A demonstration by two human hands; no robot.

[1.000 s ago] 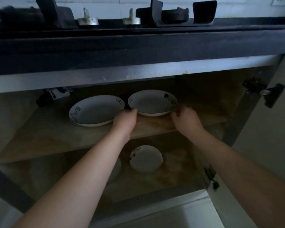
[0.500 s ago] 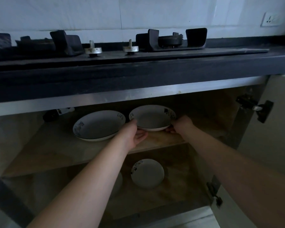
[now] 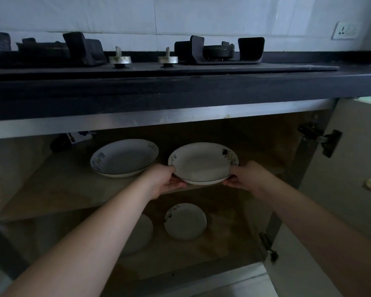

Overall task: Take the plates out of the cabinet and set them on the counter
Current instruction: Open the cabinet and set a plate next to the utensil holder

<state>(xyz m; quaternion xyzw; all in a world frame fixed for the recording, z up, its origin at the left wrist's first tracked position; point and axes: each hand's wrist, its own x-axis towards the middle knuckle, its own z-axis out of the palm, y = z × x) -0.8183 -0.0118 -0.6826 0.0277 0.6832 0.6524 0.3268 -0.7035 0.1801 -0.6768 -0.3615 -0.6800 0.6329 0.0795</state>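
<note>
1. Two hands hold one white plate [image 3: 201, 162] between them at the front edge of the upper shelf [image 3: 62, 189] of the open cabinet [image 3: 255, 133].
2. On the plate's left rim, the left hand [image 3: 166, 179] has its thumb on top and its fingers curled under the edge.
3. At the opposite rim the right hand [image 3: 243, 175] grips the same way, fingers tucked beneath.
4. Whether the plate touches the shelf or is just clear of it cannot be told.
5. Left of the held plate, apart from it, a second plate [image 3: 124, 157] sits flat on the same shelf, touched by neither hand.
6. On the lower shelf [image 3: 223, 243], under the forearms, lies a smaller plate [image 3: 185, 221], with another pale plate [image 3: 140, 232] partly hidden behind the left arm.
7. Above the cabinet runs the dark counter [image 3: 351, 82], carrying a gas stove [image 3: 219, 52].
8. To the right, the cabinet door [image 3: 351, 168] stands open.
</note>
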